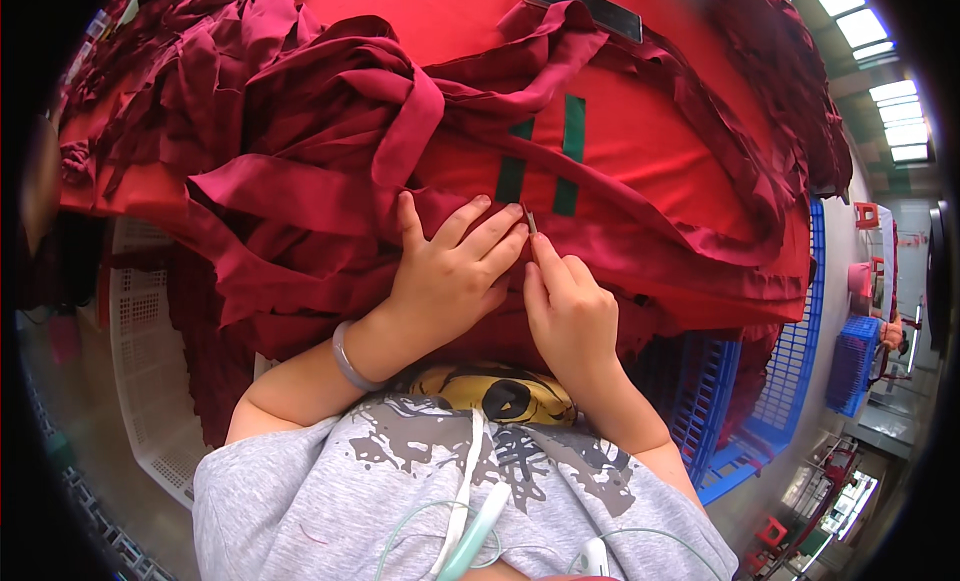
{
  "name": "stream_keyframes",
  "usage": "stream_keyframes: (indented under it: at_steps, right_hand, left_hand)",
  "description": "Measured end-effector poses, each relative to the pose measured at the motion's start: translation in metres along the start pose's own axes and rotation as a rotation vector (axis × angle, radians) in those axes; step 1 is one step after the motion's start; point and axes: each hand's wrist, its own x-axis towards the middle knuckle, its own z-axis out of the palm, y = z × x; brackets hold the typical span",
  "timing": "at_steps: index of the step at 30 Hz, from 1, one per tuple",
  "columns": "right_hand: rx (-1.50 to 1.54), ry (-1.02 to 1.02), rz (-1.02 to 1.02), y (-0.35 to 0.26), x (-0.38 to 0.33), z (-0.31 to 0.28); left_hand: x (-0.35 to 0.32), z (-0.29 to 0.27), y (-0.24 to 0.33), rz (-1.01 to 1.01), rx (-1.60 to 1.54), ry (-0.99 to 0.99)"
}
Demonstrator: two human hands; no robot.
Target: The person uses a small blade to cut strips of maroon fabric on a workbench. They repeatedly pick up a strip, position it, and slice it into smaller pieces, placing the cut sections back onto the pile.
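A big heap of dark red fabric strips [300, 171] is covering most of the table, piling up on the left and trailing off to the far right. Under it a brighter red cloth [640, 131] is lying flat, showing two dark green stripes [545, 161] near the middle. A white plastic crate [150, 381] is standing at the near left and a blue crate [760, 381] at the near right, both below the table edge. At the far edge a dark flat rectangular object [583, 8] is resting on the red cloth.

The left hand [450, 271] is lying on the fabric with its fingers spread and pressing down, a pale bangle [350, 359] circling its wrist. The right hand [568, 316] is sitting just beside it, fingers curled together, thumb and forefinger pinching a small metal tool [529, 221], whose tip is touching the fabric at the left fingertips, just below the green stripes.
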Motion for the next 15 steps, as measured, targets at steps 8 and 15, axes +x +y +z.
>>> stream_keyframes:
  at_steps: [8, 15]
  right_hand:
    - [0.109, 0.143, 0.025, 0.006, 0.000, -0.012]
    - [0.018, 0.137, 0.039, 0.014, 0.004, -0.002]
  left_hand:
    - [-0.005, 0.000, -0.001, -0.022, -0.014, -0.017]
    - [-0.002, -0.002, 0.002, 0.015, -0.006, -0.036]
